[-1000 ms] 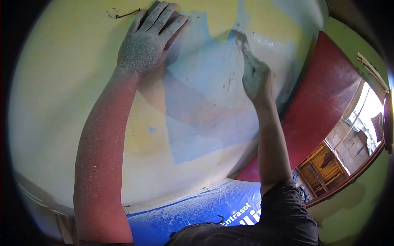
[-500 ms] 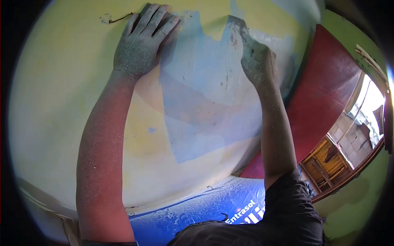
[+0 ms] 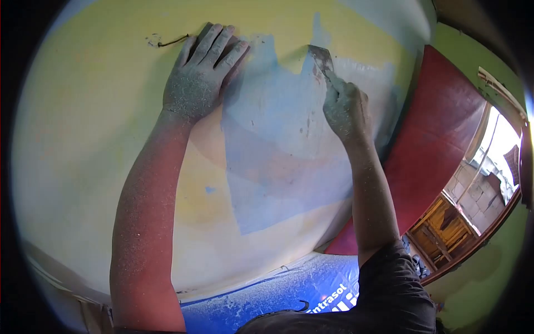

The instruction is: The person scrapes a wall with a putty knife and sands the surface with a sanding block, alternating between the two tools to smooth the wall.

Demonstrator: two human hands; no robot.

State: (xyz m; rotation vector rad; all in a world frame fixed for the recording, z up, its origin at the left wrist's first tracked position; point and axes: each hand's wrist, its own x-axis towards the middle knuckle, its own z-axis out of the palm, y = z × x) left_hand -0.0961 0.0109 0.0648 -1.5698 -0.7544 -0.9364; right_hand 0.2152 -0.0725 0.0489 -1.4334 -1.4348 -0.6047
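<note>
My right hand is closed around the handle of a putty knife. The blade, smeared with pale residue, points up and left against the painted wall, at the edge between yellow paint and a pale blue patch. To the left, my left hand lies against the wall with its fingers stretched upward, a dark shadow around them. Pale dust coats both hands and the forearms. The wall has yellow, cream and blue areas, with flaked spots below the knife.
A thin dark wire sticks out of the wall beside my left fingertips. Below lies a dusty blue printed sheet. On the right are a dark red panel, an opening with a wooden panel, and a green wall.
The view has shifted, so wall and hands appear lower. My right hand has moved slightly down relative to the wall, and more of the blade shows. My left hand stays against the wall.
</note>
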